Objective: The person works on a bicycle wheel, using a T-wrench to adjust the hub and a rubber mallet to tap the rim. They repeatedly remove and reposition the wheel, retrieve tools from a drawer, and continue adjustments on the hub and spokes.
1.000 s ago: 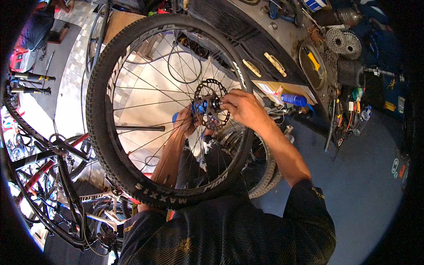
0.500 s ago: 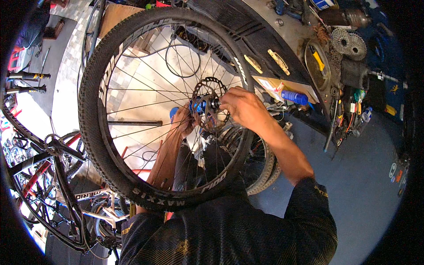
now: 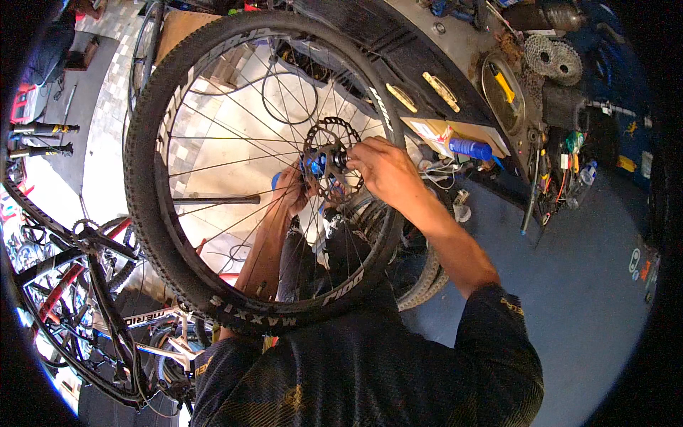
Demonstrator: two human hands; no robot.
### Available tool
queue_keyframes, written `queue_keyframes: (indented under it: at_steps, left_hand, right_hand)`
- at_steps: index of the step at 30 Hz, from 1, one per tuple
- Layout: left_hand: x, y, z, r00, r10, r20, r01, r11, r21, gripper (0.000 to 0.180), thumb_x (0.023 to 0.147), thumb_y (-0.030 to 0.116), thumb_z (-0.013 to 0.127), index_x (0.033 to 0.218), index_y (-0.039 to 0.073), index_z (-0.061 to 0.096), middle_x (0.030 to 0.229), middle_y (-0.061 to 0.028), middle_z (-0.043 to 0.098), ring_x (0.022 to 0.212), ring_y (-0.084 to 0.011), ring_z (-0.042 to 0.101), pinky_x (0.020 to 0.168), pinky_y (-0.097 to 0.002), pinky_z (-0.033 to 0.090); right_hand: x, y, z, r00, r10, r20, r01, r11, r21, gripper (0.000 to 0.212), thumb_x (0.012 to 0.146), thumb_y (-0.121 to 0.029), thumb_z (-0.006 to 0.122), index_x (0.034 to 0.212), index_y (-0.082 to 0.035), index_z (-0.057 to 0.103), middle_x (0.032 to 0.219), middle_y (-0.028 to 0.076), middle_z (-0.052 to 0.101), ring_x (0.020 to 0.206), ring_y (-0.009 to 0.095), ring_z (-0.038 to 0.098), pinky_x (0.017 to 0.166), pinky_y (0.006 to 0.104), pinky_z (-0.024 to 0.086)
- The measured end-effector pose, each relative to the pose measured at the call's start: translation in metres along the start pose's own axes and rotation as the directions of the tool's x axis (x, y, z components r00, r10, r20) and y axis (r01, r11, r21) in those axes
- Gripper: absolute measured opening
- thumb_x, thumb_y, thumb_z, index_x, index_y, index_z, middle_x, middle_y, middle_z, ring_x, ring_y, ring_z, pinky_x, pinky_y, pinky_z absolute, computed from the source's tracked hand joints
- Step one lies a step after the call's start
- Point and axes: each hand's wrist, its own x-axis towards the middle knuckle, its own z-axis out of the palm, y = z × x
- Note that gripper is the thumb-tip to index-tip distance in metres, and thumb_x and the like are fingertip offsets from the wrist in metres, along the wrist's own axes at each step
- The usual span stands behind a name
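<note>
A bicycle wheel point(image 3: 151, 206) with a knobbly black tyre stands upright in front of me. At its centre are a blue hub point(image 3: 314, 164) and a dark perforated disc brake rotor point(image 3: 333, 130). My right hand point(image 3: 384, 169) is closed, its thumb and fingers pinching the black end of the hub on the rotor side. Behind the spokes, my left hand point(image 3: 288, 188) has its fingers curled at the hub's opposite side, partly hidden by spokes. A blue round thing point(image 3: 277, 181) shows beside it; I cannot tell what it is.
On the right, a workbench point(image 3: 455, 53) carries a metal tray point(image 3: 489, 99) with a yellow-handled tool, and cassette sprockets point(image 3: 553, 58). A blue bottle point(image 3: 469, 149) lies by its edge. Bicycle frames point(image 3: 89, 238) crowd the left, and another wheel point(image 3: 427, 281) stands behind my right forearm.
My right fingertips have shifted slightly and now cover more of the hub's black end. The wheel sits a little higher in view. My left hand stays at the hub.
</note>
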Motion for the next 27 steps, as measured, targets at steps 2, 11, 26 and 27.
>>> queue_keyframes:
  at_steps: [2,11,26,27]
  left_hand:
    - [0.0,0.005,0.004,0.993,0.116,-0.023,-0.114,0.992,0.048,0.035,0.108,0.039,0.053,0.108,0.006,0.064,0.077,-0.0009,0.064,0.063,-0.012,0.062,0.052,-0.0256,0.049]
    - [-0.046,0.126,0.005,0.819,0.53,-0.22,-0.558,0.825,-0.092,0.064,0.108,0.06,0.038,0.132,0.005,0.059,0.122,-0.0121,0.07,0.111,-0.0261,0.065,0.095,-0.0403,0.047]
    - [-0.071,0.145,0.049,0.824,0.567,-0.011,-0.484,0.693,-0.534,0.045,0.108,0.046,0.043,0.116,0.007,0.063,0.1,-0.0114,0.065,0.097,-0.0302,0.061,0.091,-0.0408,0.049]
    - [-0.071,0.144,0.049,0.828,0.56,-0.026,-0.485,0.692,-0.535,0.043,0.108,0.045,0.044,0.117,0.007,0.063,0.099,-0.0113,0.065,0.097,-0.0302,0.061,0.091,-0.0407,0.049]
  right_hand:
    - [-0.001,-0.001,-0.003,1.0,0.015,0.015,-0.015,1.0,0.0,0.014,0.088,-0.004,0.072,0.1,0.002,0.07,0.095,0.017,0.07,0.088,0.039,0.068,0.077,0.0437,0.055]
    - [0.018,0.04,-0.001,0.967,0.237,0.094,-0.25,0.81,0.53,0.036,0.103,-0.038,0.064,0.11,-0.004,0.075,0.102,0.006,0.075,0.092,0.015,0.068,0.082,0.0321,0.053]
    - [0.056,0.014,0.035,0.867,0.494,-0.066,-0.471,0.856,0.212,0.09,0.105,-0.071,0.026,0.078,-0.001,0.075,0.073,0.011,0.073,0.077,0.028,0.071,0.076,0.04,0.052]
    - [0.056,0.013,0.037,0.861,0.504,-0.063,-0.476,0.844,0.245,0.09,0.105,-0.072,0.025,0.077,-0.001,0.074,0.072,0.01,0.072,0.076,0.027,0.07,0.075,0.0398,0.051]
